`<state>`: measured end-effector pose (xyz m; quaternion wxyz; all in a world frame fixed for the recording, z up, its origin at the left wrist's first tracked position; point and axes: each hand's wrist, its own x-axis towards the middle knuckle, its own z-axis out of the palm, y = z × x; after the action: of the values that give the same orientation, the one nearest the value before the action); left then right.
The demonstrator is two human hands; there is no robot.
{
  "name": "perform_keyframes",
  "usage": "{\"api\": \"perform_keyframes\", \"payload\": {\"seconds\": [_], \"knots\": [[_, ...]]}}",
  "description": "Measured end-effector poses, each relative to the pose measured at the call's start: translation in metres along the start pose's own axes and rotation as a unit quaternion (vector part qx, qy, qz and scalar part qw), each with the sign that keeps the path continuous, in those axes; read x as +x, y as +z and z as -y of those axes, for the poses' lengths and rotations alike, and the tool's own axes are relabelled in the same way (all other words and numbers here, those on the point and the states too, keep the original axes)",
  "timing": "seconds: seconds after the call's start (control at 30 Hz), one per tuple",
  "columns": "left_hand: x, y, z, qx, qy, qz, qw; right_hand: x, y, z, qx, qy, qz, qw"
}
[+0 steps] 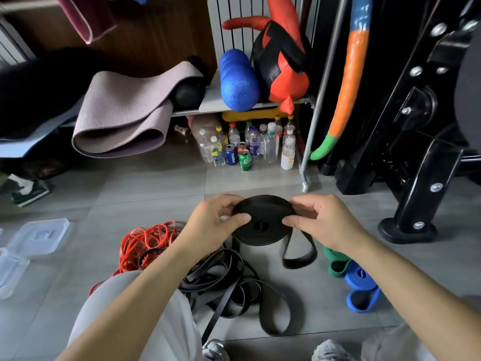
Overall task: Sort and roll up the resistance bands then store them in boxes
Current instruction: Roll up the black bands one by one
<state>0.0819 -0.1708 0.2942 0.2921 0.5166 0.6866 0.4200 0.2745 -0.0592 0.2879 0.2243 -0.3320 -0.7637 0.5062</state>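
You had the black roll [263, 222] up off the floor [156, 188], held flat between both hands. Your left hand [216, 222] pinched its left rim, thumb on the near face and fingers curled over the far edge. Your right hand [320, 220] gripped the right rim the same way. The unrolled tail [299, 254] hung from the roll in a loop.

Under your wrists lay the loose black bands [223, 280] in a tangle, with the red bands [145, 243] heaped just to their left, the two piles touching. On the right sat a green band [335, 261] against a blue band [361, 285], both folded up.

The clear plastic boxes [39, 235] sat far left on the floor, well apart from every band, and only grey tile showed through them.
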Motion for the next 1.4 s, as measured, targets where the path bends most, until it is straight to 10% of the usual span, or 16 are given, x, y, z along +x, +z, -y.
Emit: {"api": "perform_keyframes", "payload": {"seconds": [0.2, 0.37, 1.07, 1.27, 1.4], "knots": [[-0.004, 0.003, -0.005, 0.167, 0.033, 0.016, 0.985, -0.001, 0.003, 0.003, -0.055, -0.004, 0.008, 0.998], [-0.008, 0.016, 0.003, 0.350, 0.223, 0.016, 0.910, -0.001, 0.005, 0.011, -0.120, -0.035, 0.022, 0.992], [-0.004, 0.017, -0.009, -0.084, 0.091, -0.089, 0.988, -0.003, -0.007, 0.007, 0.129, 0.004, -0.029, 0.991], [-0.006, 0.017, -0.008, -0.077, 0.045, -0.021, 0.996, -0.005, -0.008, 0.008, 0.092, -0.006, -0.017, 0.996], [-0.008, 0.016, -0.012, 0.136, 0.034, -0.048, 0.989, -0.007, -0.006, 0.006, 0.029, -0.013, 0.009, 0.999]]}}
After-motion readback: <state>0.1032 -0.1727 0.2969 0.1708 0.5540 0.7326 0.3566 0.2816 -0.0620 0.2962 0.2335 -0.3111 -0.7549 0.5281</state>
